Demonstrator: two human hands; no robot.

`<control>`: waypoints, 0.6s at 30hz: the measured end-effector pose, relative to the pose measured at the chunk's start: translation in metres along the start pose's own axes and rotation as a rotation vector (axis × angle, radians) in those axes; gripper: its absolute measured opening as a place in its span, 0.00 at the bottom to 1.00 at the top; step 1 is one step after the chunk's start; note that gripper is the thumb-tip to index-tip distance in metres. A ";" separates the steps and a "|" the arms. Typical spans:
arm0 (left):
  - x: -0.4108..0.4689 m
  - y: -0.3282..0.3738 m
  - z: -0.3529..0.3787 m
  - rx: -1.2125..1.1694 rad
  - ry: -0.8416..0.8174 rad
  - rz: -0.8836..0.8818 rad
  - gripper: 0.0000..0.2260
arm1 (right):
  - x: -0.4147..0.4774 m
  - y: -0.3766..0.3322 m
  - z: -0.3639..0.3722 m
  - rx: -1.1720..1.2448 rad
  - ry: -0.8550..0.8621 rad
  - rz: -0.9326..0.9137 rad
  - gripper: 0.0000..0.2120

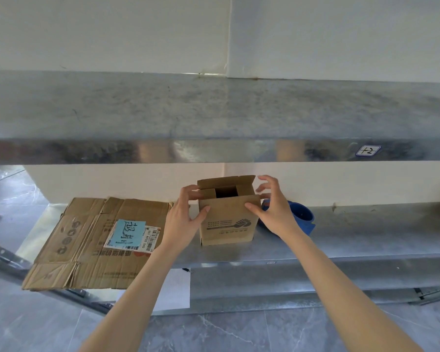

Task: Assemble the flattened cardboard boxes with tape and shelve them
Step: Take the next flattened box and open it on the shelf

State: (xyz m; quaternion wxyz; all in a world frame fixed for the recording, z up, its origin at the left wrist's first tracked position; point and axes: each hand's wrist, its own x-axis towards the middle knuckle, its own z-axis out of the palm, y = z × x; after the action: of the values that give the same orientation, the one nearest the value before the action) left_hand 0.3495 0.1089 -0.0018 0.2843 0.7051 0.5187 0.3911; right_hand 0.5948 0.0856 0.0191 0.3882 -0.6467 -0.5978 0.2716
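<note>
Head view, from left to right: a flattened cardboard sheet (pixel 97 240), creased and worn at its edges, lies flat on the lower metal shelf (pixel 366 232) and overhangs its front edge; a pale blue note (pixel 128 233) with handwriting sits on a white barcode label on it. Just beside its right edge, the left hand (pixel 186 217) grips the small box (pixel 228 214), with fingers curled over the top left edge and the thumb pressed on the front panel. This box stands upright on the shelf between both hands; it is plain brown corrugated board with a dark print low on the front, and its top flaps are partly folded in, leaving a dark square gap. On its right, the right hand (pixel 272 207) sets its thumb tip on the front panel near the top corner, its fingers spread and bent beside the box; whether they touch it cannot be told. Behind that wrist lies a blue tape roll (pixel 301 214). Both forearms reach up from the bottom edge, nearly straight. Above, the upper shelf (pixel 214 110) is dull mottled steel with a small sticker (pixel 368 150) at its right.
</note>
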 end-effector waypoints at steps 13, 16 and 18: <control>0.006 -0.008 0.001 -0.022 -0.097 0.005 0.12 | -0.001 0.014 -0.001 -0.123 -0.145 -0.041 0.17; 0.002 -0.008 0.003 -0.090 -0.124 -0.009 0.10 | -0.006 0.012 0.001 0.046 -0.220 0.042 0.15; 0.003 -0.013 -0.003 -0.091 -0.133 -0.021 0.12 | -0.007 0.007 0.007 0.083 -0.235 0.060 0.15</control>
State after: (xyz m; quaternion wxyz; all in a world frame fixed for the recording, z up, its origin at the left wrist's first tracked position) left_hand 0.3408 0.1155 -0.0103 0.3542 0.7104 0.4875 0.3635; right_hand 0.5918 0.0796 0.0090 0.3337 -0.6114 -0.6078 0.3814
